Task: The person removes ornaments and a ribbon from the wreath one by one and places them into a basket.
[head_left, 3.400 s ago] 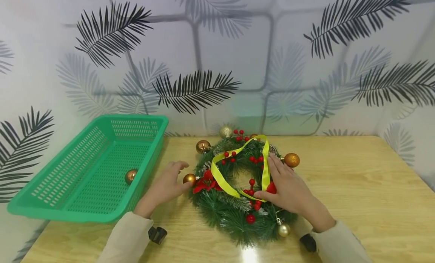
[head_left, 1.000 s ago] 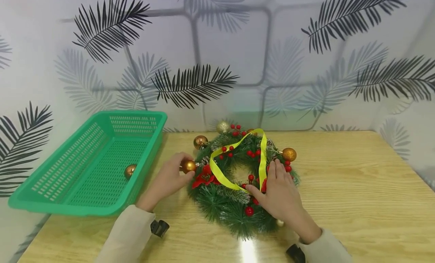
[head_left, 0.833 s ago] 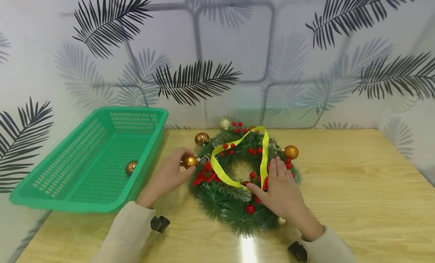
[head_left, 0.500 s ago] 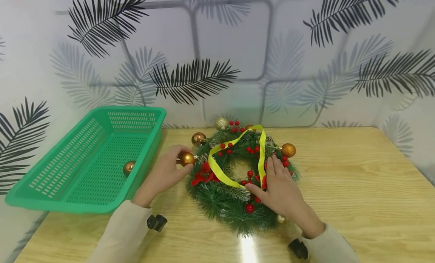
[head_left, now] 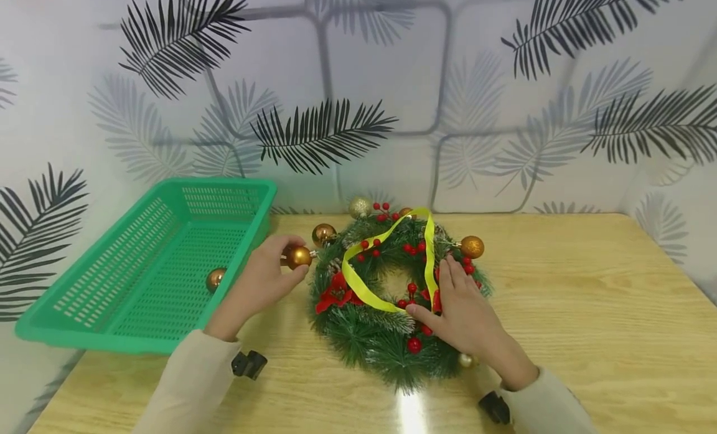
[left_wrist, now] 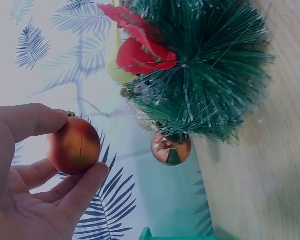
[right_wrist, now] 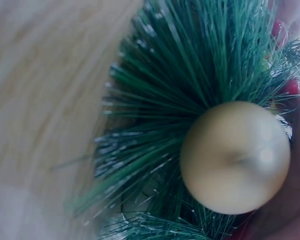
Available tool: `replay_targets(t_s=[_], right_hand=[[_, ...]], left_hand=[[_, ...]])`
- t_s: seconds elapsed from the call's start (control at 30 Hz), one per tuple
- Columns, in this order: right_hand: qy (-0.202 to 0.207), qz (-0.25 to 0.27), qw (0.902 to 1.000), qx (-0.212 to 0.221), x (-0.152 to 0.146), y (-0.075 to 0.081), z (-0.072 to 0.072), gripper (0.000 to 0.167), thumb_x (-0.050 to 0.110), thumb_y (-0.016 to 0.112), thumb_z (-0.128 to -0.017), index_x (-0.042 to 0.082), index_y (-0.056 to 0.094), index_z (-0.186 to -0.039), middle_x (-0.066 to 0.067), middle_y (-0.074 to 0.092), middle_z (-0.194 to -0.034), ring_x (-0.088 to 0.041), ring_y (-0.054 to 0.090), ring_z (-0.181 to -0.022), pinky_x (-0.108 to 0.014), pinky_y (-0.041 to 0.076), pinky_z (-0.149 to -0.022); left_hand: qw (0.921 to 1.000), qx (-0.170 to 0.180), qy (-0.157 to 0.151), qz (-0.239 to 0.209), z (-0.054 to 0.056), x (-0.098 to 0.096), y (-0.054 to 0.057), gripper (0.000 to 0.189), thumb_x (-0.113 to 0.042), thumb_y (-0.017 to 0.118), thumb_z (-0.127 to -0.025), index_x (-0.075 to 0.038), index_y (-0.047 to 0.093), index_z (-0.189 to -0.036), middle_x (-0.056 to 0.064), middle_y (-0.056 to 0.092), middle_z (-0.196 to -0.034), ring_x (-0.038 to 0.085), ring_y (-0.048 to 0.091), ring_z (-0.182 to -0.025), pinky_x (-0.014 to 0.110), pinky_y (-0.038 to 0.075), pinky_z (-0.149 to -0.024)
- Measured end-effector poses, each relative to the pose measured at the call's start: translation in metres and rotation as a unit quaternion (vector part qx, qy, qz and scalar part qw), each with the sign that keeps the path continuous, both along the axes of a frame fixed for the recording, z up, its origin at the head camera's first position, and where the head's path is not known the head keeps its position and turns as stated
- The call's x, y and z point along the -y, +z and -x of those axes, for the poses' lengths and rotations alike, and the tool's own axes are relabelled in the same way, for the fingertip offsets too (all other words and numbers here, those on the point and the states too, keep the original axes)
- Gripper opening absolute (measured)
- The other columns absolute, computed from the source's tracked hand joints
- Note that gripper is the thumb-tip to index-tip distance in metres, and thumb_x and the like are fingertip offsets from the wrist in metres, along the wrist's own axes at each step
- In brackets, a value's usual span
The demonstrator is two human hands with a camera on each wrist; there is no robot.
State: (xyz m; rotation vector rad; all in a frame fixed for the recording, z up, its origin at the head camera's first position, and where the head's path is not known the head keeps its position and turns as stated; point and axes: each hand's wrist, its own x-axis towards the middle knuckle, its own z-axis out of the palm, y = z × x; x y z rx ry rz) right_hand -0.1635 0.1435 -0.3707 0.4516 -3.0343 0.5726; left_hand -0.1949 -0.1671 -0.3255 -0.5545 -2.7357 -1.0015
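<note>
My left hand [head_left: 266, 274] pinches a gold Christmas bauble [head_left: 299, 256] just left of the green Christmas wreath [head_left: 366, 344]. In the left wrist view the bauble [left_wrist: 75, 147] sits between thumb and fingertips, apart from the greenery. My right hand [head_left: 469, 309] rests with straight fingers on the wreath's right side, thumb spread toward the centre. A yellow ribbon [head_left: 364, 291] loops over the wreath among red berries and a red flower [head_left: 336, 292]. A pale gold bauble [right_wrist: 235, 157] hangs close by the right wrist.
A green plastic basket [head_left: 140, 344] stands at the left, with a copper bauble [head_left: 215, 279] inside. Other baubles, including a copper one [head_left: 323, 235] and an orange glittery one [head_left: 472, 247], stick out from the wreath. The wooden table [head_left: 588, 309] meets a leaf-patterned wall behind.
The left hand closed on the gold bauble at the wreath's left edge and has drawn it away to the left and slightly back. The right hand shifted a little, then stayed on the wreath.
</note>
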Motion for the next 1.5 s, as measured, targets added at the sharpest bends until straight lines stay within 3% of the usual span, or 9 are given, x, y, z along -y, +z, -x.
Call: replay_targets(t_s=[0.37, 0.93, 1.5], right_hand=[[0.021, 0.019, 0.9994, 0.02, -0.003, -0.005, 0.006, 0.098, 0.062, 0.048, -0.091, -0.011, 0.015, -0.147, -0.029, 0.009, -0.156, -0.047, 0.017, -0.141, -0.061, 0.025, -0.11], [0.046, 0.027, 0.9984, 0.019, -0.013, -0.005, 0.02, 0.094, 0.058, 0.045, -0.094, -0.01, 0.011, -0.148, -0.028, 0.009, -0.156, -0.047, 0.016, -0.141, -0.061, 0.025, -0.11], [0.049, 0.017, 0.9986, 0.009, -0.014, -0.002, 0.025, 0.094, 0.059, 0.045, -0.094, -0.01, 0.013, -0.148, -0.028, 0.011, -0.155, -0.047, 0.019, -0.14, -0.061, 0.028, -0.108]], left_hand=[[0.9995, 0.0, 0.023, 0.02, -0.014, 0.017, 0.014, 0.031, -0.002, 0.064, -0.086, 0.005, 0.056, -0.116, 0.02, 0.056, -0.109, 0.029, 0.059, -0.094, 0.043, 0.054, -0.082], [0.9988, 0.003, 0.04, 0.026, -0.022, 0.056, 0.037, 0.032, -0.006, 0.061, -0.09, 0.007, 0.054, -0.119, 0.021, 0.054, -0.112, 0.03, 0.057, -0.097, 0.045, 0.053, -0.085], [0.9951, 0.028, 0.082, 0.049, -0.022, 0.1, 0.035, 0.038, -0.011, 0.061, -0.091, 0.006, 0.051, -0.123, 0.025, 0.05, -0.118, 0.037, 0.056, -0.103, 0.048, 0.052, -0.086]])
